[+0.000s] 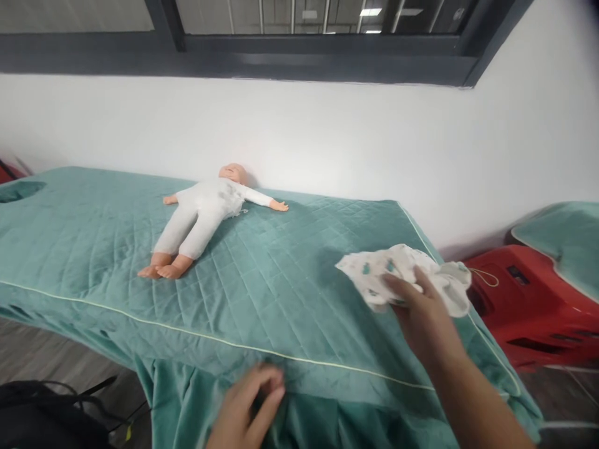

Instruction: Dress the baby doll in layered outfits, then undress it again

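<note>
A baby doll point(206, 215) in a white one-piece suit lies on its back on a teal quilted bed cover point(281, 280), arms spread, head toward the wall. My right hand point(421, 312) is closed on a crumpled white printed cloth point(402, 274) near the bed's right end. My left hand point(248, 405) rests with curled fingers on the cover at the bed's front edge, apparently pinching the fabric; it is blurred.
A white wall with a dark-framed window point(281, 37) runs behind the bed. A red plastic object point(528, 299) and another teal-covered surface point(561, 243) stand at the right. A black bag point(42, 418) lies on the floor at lower left.
</note>
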Tool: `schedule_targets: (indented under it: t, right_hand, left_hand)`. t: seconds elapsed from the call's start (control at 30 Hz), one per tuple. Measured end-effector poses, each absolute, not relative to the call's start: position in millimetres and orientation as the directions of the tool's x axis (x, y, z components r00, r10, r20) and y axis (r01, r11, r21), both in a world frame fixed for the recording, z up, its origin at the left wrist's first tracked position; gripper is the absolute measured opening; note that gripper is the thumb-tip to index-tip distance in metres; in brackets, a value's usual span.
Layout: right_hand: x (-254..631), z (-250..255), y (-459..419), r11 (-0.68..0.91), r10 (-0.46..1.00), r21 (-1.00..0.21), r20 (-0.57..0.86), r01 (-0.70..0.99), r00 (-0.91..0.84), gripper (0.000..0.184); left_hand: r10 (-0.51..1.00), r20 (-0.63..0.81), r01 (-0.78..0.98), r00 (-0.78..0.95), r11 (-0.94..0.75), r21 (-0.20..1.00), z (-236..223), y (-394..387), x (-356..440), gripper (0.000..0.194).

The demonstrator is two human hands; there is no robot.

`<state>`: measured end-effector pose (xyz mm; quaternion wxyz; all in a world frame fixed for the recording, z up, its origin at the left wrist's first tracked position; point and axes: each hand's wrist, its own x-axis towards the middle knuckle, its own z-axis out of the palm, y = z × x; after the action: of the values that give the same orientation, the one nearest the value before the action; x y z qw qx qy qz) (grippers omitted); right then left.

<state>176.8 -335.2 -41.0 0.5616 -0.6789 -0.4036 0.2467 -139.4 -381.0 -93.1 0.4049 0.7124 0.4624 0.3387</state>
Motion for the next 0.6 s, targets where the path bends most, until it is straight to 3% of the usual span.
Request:
schedule_targets:
  t: [0.07,0.1,0.17,0.23,0.37,0.53,0.6]
  right_hand:
    - [142,-26,-326,-0.03,0.887,-0.998,-0.003,0.052,0.461,0.051]
    - [126,-19,-325,-0.027,0.92,-0.999,-0.014,0.027,0.392,0.05]
    - [101,-6,-327,-0.002,0.991,-0.995,0.011,0.097,0.135,0.038]
    - [88,1,-332,0.053,0.997,-0.981,0.043,0.184,-0.06,0.028]
    - [90,-11,-336,-0.012,0.995,-0.987,-0.028,0.162,-0.095,0.027]
    - [102,-28,-332,-0.096,0.991,-0.986,-0.107,-0.135,0.077,0.033]
    - [103,-26,-331,-0.074,0.986,-0.966,-0.107,-0.247,0.125,0.032]
  left_hand:
    - [0.951,0.182,0.315,0.25,-0.258,0.913,-94,-348,-108,0.037]
    - [0.949,0.236,0.259,0.211,-0.287,0.922,-95,-331,-93,0.054]
    - [0.938,0.318,0.162,0.134,-0.338,0.927,-96,-303,-71,0.081]
    - [0.934,0.35,0.1,0.072,-0.356,0.929,-98,-286,-61,0.09]
    - [0.907,0.42,0.103,0.031,-0.421,0.901,-103,-280,-66,0.071]
    - [0.889,0.421,0.116,0.178,-0.444,0.889,-96,-284,-72,0.024]
    - [0.902,0.367,0.044,0.226,-0.386,0.922,-95,-284,-72,0.018]
